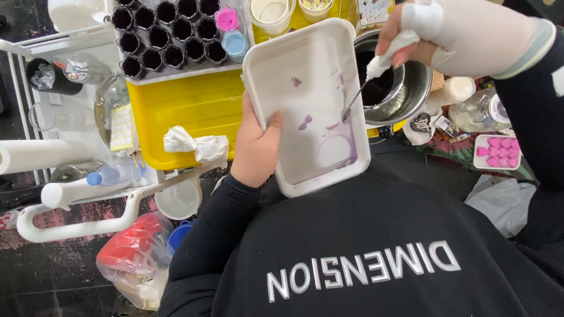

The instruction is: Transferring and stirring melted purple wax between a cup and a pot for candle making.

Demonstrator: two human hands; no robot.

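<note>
Left hand (255, 147) is clamping the left edge of the white tray (308, 103), holding it tilted up, long axis running away from the body. Right hand (464, 31), gloved, is pinching a white-handled tool (384, 64), fingers closed on the handle; its metal tip is touching the tray's inside near the right wall, by the purple smears. Metal pot (397, 87) is sitting just right of the tray, under the tool handle, on the yellow tray (186, 109).
</note>
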